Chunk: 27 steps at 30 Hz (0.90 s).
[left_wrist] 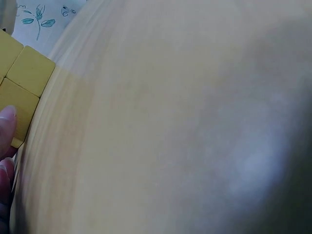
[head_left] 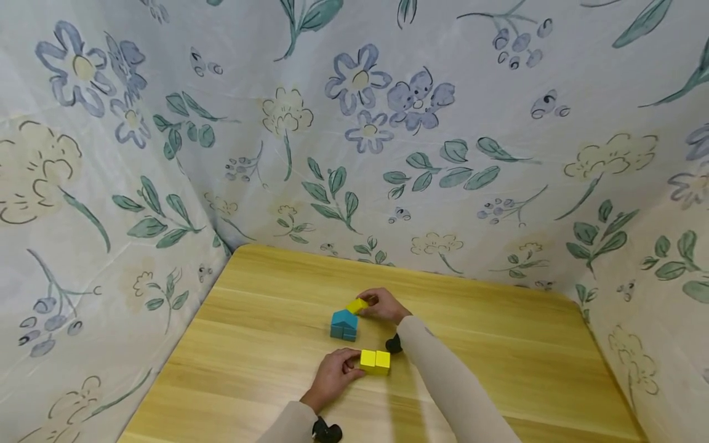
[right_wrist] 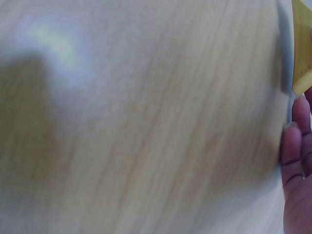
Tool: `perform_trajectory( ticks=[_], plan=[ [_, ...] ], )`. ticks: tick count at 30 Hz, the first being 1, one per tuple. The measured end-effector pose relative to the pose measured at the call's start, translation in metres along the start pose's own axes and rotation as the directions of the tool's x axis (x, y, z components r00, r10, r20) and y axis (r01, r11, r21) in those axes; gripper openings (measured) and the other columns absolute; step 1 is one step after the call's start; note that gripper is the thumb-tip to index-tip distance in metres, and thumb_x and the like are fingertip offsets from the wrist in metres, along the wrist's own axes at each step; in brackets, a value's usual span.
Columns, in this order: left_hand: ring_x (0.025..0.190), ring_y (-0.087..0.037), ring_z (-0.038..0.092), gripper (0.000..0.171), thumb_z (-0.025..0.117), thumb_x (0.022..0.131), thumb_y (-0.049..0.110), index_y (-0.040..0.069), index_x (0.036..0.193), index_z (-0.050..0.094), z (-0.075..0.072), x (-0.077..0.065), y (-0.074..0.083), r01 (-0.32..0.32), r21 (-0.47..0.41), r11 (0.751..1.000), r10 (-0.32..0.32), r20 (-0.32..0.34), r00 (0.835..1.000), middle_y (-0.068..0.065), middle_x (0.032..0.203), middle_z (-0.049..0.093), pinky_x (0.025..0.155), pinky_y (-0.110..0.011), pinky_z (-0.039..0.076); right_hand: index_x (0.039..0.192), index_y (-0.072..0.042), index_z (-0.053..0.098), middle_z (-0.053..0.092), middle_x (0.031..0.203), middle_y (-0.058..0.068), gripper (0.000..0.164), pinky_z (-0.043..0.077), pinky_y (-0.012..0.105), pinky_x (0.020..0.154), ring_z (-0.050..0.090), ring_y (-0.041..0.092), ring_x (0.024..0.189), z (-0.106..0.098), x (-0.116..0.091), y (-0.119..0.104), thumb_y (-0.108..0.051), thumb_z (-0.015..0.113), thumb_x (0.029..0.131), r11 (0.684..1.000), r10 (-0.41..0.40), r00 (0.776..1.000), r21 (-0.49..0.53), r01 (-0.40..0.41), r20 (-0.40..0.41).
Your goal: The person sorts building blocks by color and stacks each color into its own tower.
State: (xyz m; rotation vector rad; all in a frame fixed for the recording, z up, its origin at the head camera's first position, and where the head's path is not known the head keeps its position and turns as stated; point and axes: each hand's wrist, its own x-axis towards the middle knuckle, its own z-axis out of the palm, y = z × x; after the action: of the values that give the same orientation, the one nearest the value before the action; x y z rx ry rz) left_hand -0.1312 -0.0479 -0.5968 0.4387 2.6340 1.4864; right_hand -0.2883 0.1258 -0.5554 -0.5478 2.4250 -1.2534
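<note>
My left hand [head_left: 331,376] pinches the left side of a small stack of yellow cubes [head_left: 375,362], which stands on the wooden table. In the left wrist view, a fingertip [left_wrist: 7,127] presses on one lower face of these yellow cubes [left_wrist: 32,71]. Farther back, my right hand [head_left: 384,306] pinches a yellow block [head_left: 357,306] between thumb and fingers. That block is tilted, close behind the right slope of a blue block house [head_left: 344,326] with a peaked top. Only part of the yellow block [right_wrist: 302,48] shows at the edge of the right wrist view.
The wood-grain table [head_left: 266,320] meets floral cloth [head_left: 388,184] at its back and sides. A black wrist camera [head_left: 394,343] sits by the right cuff, close to the yellow cubes; another black camera [head_left: 327,431] is by the left cuff.
</note>
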Motion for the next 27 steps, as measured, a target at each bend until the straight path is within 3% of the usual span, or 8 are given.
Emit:
perform_trajectory(
  ticks=[7, 18, 27],
  plan=[
    [0.07, -0.001, 0.047, 0.041, 0.077, 0.082, 0.024, 0.001, 0.115, 0.067, 0.003, -0.001, 0.002, -0.006, -0.004, 1.0, 0.006, 0.003, 1.0, 0.008, 0.085, 0.058, 0.063, -0.02, 0.045, 0.116, -0.01, 0.069, 0.063, 0.113, 0.005, 0.031, 0.049, 0.037, 0.083, 0.055, 0.022, 0.094, -0.012, -0.021, -0.004, -0.011, 0.074, 0.085, 0.996, 0.05, 0.994, 0.076, -0.043, -0.094],
    [0.068, 0.0, 0.047, 0.039, 0.078, 0.081, 0.02, -0.001, 0.111, 0.068, 0.003, -0.003, 0.002, -0.088, 0.011, 0.996, 0.088, -0.05, 0.995, 0.004, 0.082, 0.059, 0.061, -0.021, 0.045, 0.12, -0.007, 0.066, 0.064, 0.116, 0.005, 0.035, 0.046, 0.039, 0.086, 0.056, 0.022, 0.096, -0.025, -0.057, -0.02, -0.015, 0.072, 0.087, 0.993, 0.022, 0.973, 0.116, 0.005, -0.231],
    [0.068, -0.001, 0.047, 0.039, 0.077, 0.081, 0.021, -0.001, 0.112, 0.068, 0.003, -0.003, 0.002, -0.095, 0.013, 0.995, 0.096, -0.051, 0.994, 0.004, 0.082, 0.059, 0.061, -0.02, 0.045, 0.121, -0.005, 0.066, 0.064, 0.111, 0.005, 0.037, 0.043, 0.04, 0.088, 0.055, 0.023, 0.098, -0.021, -0.092, -0.027, -0.017, 0.073, 0.087, 0.991, 0.009, 0.95, 0.129, 0.033, -0.314]
  ],
)
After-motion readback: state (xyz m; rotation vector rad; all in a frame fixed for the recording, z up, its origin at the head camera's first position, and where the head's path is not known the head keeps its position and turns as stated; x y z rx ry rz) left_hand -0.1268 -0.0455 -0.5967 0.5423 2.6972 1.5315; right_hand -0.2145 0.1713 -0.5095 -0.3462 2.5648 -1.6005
